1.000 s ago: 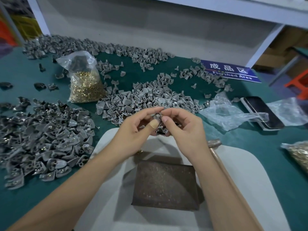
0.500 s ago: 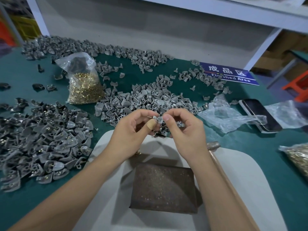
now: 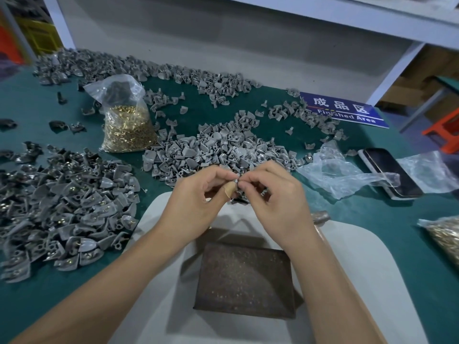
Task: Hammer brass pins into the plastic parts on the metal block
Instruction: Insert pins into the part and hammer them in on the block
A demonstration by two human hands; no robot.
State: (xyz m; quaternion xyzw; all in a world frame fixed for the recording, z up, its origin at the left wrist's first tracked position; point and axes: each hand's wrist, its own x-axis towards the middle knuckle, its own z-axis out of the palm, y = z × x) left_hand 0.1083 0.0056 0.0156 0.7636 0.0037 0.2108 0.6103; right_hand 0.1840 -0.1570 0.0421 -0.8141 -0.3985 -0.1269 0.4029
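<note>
A small grey plastic part [image 3: 236, 182] is held in the air between both hands, above the far edge of the white board [image 3: 367, 269] and well clear of the metal block [image 3: 244, 279], which lies nearer the person, below the wrists. The part is pinched by the left hand [image 3: 198, 199] between the thumb, which carries a tan plaster, and the curled forefinger; it is met from the other side by the right hand [image 3: 270, 197], whose thumb and forefinger are pressed together at the same spot. A brass pin appears to be being seated in the part by the right fingertips, though the pin itself is too small and too covered to be made out with certainty. The block's top is bare of any part, so the step in hand is judged to be the loading of a pin before the part is set down. The coming move turns on one relation: the block lies straight back toward the body from the fingertips and lower, roughly equally near to both hands. The hammer [image 3: 320, 217] is laid along the right forearm, its head just beyond the right wrist, so it is nearer the right hand. Unpinned parts are heaped in the grey pile [image 3: 223, 147] just beyond the fingers, and pins are kept in the bag [image 3: 126, 130] to the far left.
</note>
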